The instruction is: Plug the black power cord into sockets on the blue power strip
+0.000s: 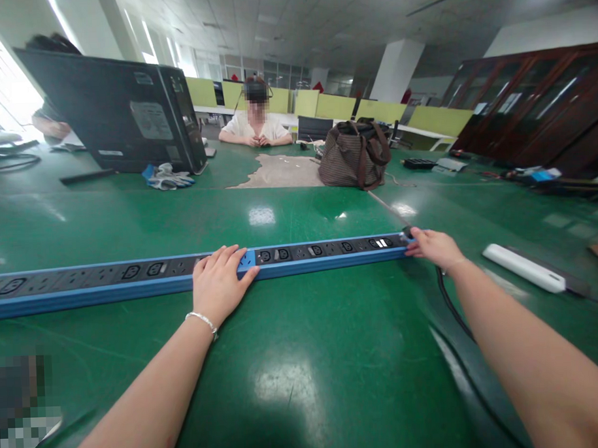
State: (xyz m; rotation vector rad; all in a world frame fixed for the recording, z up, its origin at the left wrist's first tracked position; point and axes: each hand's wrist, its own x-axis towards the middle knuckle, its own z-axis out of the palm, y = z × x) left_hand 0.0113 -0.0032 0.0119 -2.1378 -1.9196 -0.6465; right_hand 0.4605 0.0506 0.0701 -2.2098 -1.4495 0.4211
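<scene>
A long blue power strip [291,270] with a row of black sockets lies across the green table, running out of view at the left. My left hand [220,276] rests over its middle, fingers across the top and thumb along the near side. At the right end, my right hand [431,249] has its fingers closed around the tip of the strip, by a small dark part [407,232]. My fingers partly hide that end. A black cable [453,308] comes out from behind my right wrist and curves down toward me.
A white-and-dark bar [523,268] lies right of my right hand. Farther back are a black computer case [128,115], work gloves [167,177], a brown bag [350,157] and a seated person [256,124]. A blurred-out object [18,397] is at lower left.
</scene>
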